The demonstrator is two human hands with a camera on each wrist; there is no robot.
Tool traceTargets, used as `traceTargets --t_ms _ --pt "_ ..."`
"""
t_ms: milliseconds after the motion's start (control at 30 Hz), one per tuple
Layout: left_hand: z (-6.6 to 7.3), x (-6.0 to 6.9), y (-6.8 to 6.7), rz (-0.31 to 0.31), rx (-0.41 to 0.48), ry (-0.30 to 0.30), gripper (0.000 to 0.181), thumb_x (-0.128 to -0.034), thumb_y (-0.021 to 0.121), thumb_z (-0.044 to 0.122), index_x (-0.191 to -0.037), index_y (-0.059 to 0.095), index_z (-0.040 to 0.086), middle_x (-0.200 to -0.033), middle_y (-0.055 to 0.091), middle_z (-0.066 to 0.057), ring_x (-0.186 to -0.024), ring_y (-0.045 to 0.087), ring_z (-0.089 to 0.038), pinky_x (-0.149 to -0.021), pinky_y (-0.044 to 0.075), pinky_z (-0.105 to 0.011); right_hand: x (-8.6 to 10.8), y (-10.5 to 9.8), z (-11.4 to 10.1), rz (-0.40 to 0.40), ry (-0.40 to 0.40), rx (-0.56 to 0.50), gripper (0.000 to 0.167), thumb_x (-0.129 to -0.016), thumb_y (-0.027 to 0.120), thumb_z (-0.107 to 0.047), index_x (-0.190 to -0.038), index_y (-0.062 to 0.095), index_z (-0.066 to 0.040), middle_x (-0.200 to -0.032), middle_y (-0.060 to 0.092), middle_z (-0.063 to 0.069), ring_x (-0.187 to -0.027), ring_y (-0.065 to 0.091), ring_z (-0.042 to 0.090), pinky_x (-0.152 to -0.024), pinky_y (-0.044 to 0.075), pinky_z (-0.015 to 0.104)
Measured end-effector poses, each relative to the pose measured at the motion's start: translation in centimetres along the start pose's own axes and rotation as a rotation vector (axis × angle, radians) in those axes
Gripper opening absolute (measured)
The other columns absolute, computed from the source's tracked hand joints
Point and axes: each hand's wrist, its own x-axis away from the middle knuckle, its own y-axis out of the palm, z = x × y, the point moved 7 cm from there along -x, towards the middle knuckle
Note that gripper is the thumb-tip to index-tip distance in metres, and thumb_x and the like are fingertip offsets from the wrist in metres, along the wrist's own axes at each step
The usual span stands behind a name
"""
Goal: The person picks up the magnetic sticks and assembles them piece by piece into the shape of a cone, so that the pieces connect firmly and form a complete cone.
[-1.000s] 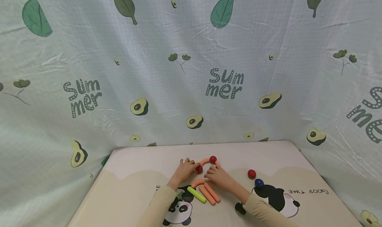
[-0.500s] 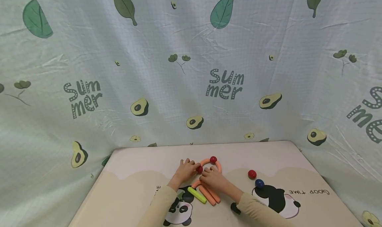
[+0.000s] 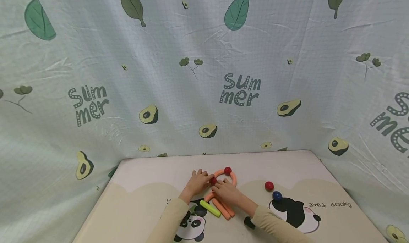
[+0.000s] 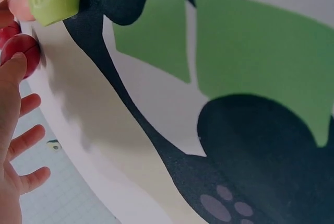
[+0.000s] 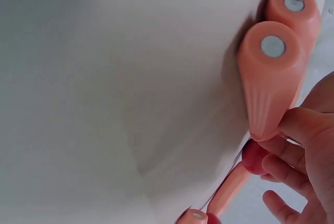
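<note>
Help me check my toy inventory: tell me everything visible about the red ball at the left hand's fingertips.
The red ball is round, glossy and deep red, like smooth plastic; a thin line seems to cross it. The left hand holds it at the tabletop, thumb on its surface. It sits beside one end of a curved orange piece; whether they touch is unclear.

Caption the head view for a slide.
Left hand holds a red ball, right hand at orange rods; green rod and blue ball nearby.
</note>
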Motion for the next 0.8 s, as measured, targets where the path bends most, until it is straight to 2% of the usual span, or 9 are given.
traceTargets --t_ms 233,433,533,567,633,767,800 --pt "0.0 -0.1 0.2 -0.016 0.028 -0.002 0.035 -0.0846 0.058 0.027 -0.119 0.054 0.029 -0.093 0.06 -0.001 -0.086 0.049 -0.019 -0.078 0.045 -0.044 0.3 -0.4 0.1 0.042 -0.005 0.036 0.019 -0.085 0.058 -0.024 -0.102 0.063 -0.02 -0.096 0.058 -0.004 -0.09 0.049 0.016 -0.073 0.041 0.03" --pt "-0.2 -0.1 0.5 -0.024 0.051 -0.009 0.034 -0.0849 0.058 0.024 -0.119 0.056 0.029 -0.093 0.061 -0.002 -0.087 0.05 -0.019 -0.08 0.045 -0.046 0.8 -0.7 0.8 0.124 0.002 -0.053 0.015 -0.083 0.06 -0.028 -0.097 0.062 -0.02 -0.093 0.056 -0.004 -0.085 0.045 0.015 -0.072 0.037 0.03" --pt "-0.1 0.0 0.4 -0.004 0.087 0.004 0.034 -0.086 0.057 0.022 -0.119 0.055 0.028 -0.093 0.061 -0.003 -0.087 0.05 -0.021 -0.08 0.045 -0.048 1.2 -1.2 1.4 0.189 0.007 -0.081 0.016 -0.078 0.066 -0.027 -0.092 0.062 -0.02 -0.088 0.056 -0.005 -0.085 0.046 0.014 -0.073 0.038 0.03" --pt "-0.4 -0.1 1.2 0.032 0.099 0.022 0.033 -0.0891 0.052 0.026 -0.122 0.052 0.031 -0.093 0.06 -0.002 -0.088 0.049 -0.02 -0.082 0.043 -0.048 1.3 -1.4 1.6 0.207 0.01 -0.084 0.016 -0.077 0.068 -0.025 -0.09 0.061 -0.02 -0.087 0.056 -0.005 -0.085 0.046 0.014 -0.073 0.039 0.03" --pt "-0.4 0.0 1.2 0.034 0.115 0.018 0.033 -0.0897 0.051 0.025 -0.122 0.052 0.031 -0.093 0.06 -0.003 -0.088 0.049 -0.02 -0.082 0.043 -0.048 1.6 -1.6 2.1 0.232 0.022 -0.084 0.015 -0.076 0.068 -0.023 -0.088 0.06 -0.02 -0.084 0.055 -0.006 -0.084 0.046 0.013 -0.073 0.039 0.03" --pt "-0.4 0.0 1.1 0.023 0.091 0.007 0.032 -0.0887 0.053 0.026 -0.12 0.053 0.03 -0.093 0.06 -0.001 -0.086 0.048 -0.018 -0.079 0.043 -0.045 2.1 -1.9 2.9 0.21 0.073 -0.129 0.011 -0.078 0.066 -0.022 -0.085 0.058 -0.02 -0.083 0.054 -0.007 -0.085 0.045 0.013 -0.071 0.036 0.029" --pt "-0.1 0.1 0.3 -0.012 0.082 -0.012 0.032 -0.0856 0.058 0.022 -0.118 0.056 0.027 -0.092 0.061 -0.002 -0.084 0.049 -0.019 -0.077 0.044 -0.043 2.2 -1.8 3.1 0.194 0.088 -0.147 0.011 -0.079 0.066 -0.023 -0.085 0.058 -0.02 -0.083 0.054 -0.007 -0.086 0.044 0.012 -0.071 0.035 0.029"
